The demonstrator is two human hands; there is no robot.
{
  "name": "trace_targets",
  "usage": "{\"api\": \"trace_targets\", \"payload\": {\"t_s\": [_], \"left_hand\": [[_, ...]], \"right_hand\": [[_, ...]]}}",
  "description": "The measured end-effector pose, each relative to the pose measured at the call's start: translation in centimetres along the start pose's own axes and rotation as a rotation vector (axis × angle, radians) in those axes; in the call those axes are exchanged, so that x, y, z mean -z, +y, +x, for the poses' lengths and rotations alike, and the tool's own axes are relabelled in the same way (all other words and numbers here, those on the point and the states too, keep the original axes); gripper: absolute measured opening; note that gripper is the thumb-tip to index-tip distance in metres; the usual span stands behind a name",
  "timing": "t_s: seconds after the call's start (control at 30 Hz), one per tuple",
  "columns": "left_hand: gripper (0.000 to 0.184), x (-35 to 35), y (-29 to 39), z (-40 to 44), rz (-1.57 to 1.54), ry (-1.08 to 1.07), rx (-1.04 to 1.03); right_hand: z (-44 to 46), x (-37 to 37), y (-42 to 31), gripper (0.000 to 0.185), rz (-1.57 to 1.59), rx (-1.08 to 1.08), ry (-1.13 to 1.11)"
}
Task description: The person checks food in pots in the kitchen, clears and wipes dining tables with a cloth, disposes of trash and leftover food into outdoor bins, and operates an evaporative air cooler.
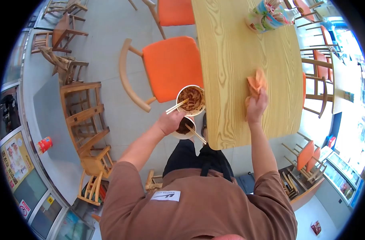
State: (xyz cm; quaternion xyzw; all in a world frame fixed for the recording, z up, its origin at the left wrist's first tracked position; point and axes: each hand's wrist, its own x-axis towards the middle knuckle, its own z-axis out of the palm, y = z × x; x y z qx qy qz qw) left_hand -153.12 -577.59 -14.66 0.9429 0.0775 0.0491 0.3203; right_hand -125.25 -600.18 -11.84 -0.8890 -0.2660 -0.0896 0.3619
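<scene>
Low at the table's left edge, my left hand (171, 122) grips two white bowls together, their rims close to each other. The upper bowl (194, 113) has reddish-brown food remains and a pair of chopsticks (176, 107) across its rim. Dark brown contents show in the lower bowl (184, 137), with another pair of chopsticks (197, 134) leaning out. On the wooden table (230, 100), my right hand (257, 106) is closed around a crumpled orange cloth (257, 83) against the tabletop. The left fingers are partly hidden by the bowls.
A colourful tub (266, 20) of thin sticks stands at the table's far end, beside a clear bottle or jar (291, 15). An orange-seated chair (172, 68) sits close to the left edge. Wooden chairs (84, 120) line a grey table (56, 116) further left.
</scene>
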Motion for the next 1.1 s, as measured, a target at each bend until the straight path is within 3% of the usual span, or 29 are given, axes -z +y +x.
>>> {"api": "trace_targets", "payload": {"t_s": [0.07, 0.2, 0.23, 0.27, 0.33, 0.43, 0.5, 0.57, 0.67, 0.8, 0.9, 0.97, 1.0, 1.07, 1.1], "left_hand": [[0.016, -0.1, 0.0, -0.4, 0.026, -0.047, 0.014], [0.018, 0.5, 1.0, -1.2, -0.023, -0.019, 0.05], [0.018, 0.7, 1.3, -1.5, -0.041, -0.005, 0.065], [0.018, 0.8, 1.4, -1.9, -0.03, -0.007, 0.055], [0.018, 1.5, 2.3, -2.8, -0.082, -0.022, 0.146], [0.021, 2.4, 3.6, -4.3, -0.104, 0.076, 0.167], [0.022, 2.5, 4.7, -5.6, -0.123, 0.105, 0.184], [0.026, 3.0, 5.9, -6.7, -0.093, 0.165, 0.261], [0.026, 4.0, 8.1, -8.2, 0.006, 0.167, 0.305], [0.026, 4.9, 10.9, -9.7, 0.027, 0.213, 0.332], [0.02, 5.7, 13.1, -10.4, 0.137, 0.265, 0.427], [0.019, 6.1, 13.7, -11.1, 0.132, 0.292, 0.46], [0.018, 6.2, 13.9, -11.6, 0.117, 0.327, 0.492], [0.016, 6.7, 14.8, -12.3, 0.119, 0.344, 0.581], [0.017, 7.4, 15.6, -12.2, 0.101, 0.345, 0.637]], "right_hand": [[-1.9, -1.4, -1.7, 0.041, -0.282, 0.134, -0.04], [-2.8, -4.6, -9.0, 0.038, 0.154, 0.314, -0.322], [-1.9, -5.2, -8.6, 0.038, 0.158, 0.312, -0.308], [-0.2, -6.3, -7.9, 0.039, 0.424, 0.185, -0.279], [4.2, -7.0, -6.3, 0.038, 0.452, 0.146, -0.1], [12.3, -6.6, -1.7, 0.037, -0.086, 0.354, 0.16], [14.9, -8.7, 1.4, 0.038, -0.254, 0.31, 0.089], [16.8, -11.1, 0.6, 0.033, -0.113, 0.313, -0.079], [13.1, -12.2, -2.8, 0.026, 0.114, 0.624, -0.148], [-1.1, -4.0, -4.7, 0.024, 0.195, 0.677, -0.554], [-2.6, 3.6, 0.1, 0.025, 0.414, 0.813, -0.762], [-0.5, 5.4, 6.4, 0.029, 0.099, 0.759, -0.655], [3.0, 6.1, 8.7, 0.021, 0.16, 0.331, -0.711], [9.4, 9.7, 11.9, 0.018, 1.165, -0.302, -0.382], [9.7, 9.1, 11.7, 0.018, 1.186, -0.292, -0.398]]}}
